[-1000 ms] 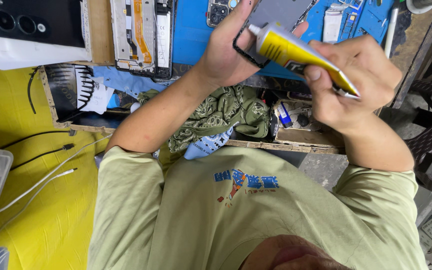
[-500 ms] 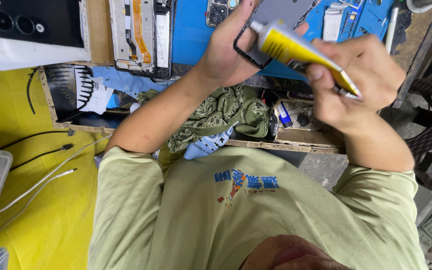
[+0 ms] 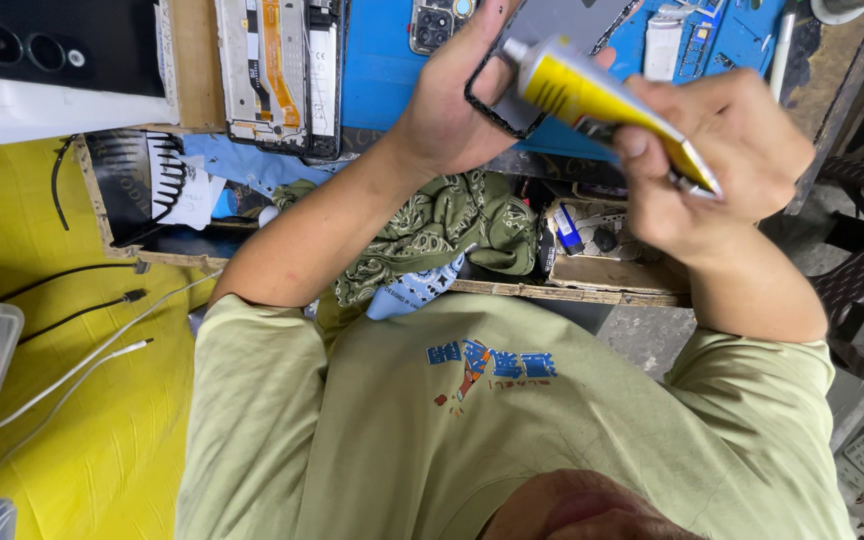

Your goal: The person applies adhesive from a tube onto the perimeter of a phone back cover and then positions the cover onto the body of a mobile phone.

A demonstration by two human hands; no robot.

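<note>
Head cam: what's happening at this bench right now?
A person in a pale green T-shirt works over a cluttered repair bench. The left hand holds a dark phone frame up over a blue mat. The right hand pinches a yellow glue tube, nozzle pointed at the frame's edge. An opened phone with an orange ribbon cable lies on the mat, a green patterned cloth sits in the open drawer below, and cables lie across a yellow surface.
</note>
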